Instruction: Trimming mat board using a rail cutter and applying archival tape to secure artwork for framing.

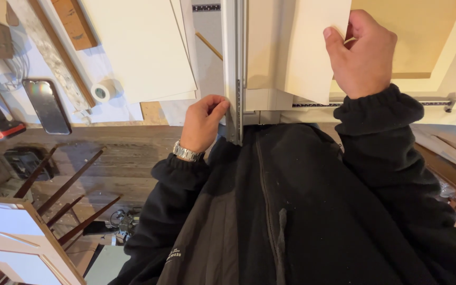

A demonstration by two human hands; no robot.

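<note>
My left hand (202,121), with a metal watch on the wrist, is closed against the near end of a long grey metal rail (233,63) that runs away from me across the bench. My right hand (362,53) grips a cream sheet of board (310,53) by its right edge, thumb on top, holding it just right of the rail. Under it lies a larger tan board (423,37). My black jacket fills the lower part of the view.
Left of the rail lie large cream sheets (138,47), a roll of white tape (103,91), a phone (46,105) and a wooden strip (74,24). A graduated metal bar (386,103) crosses on the right. Wooden frames (17,243) stand on the floor at lower left.
</note>
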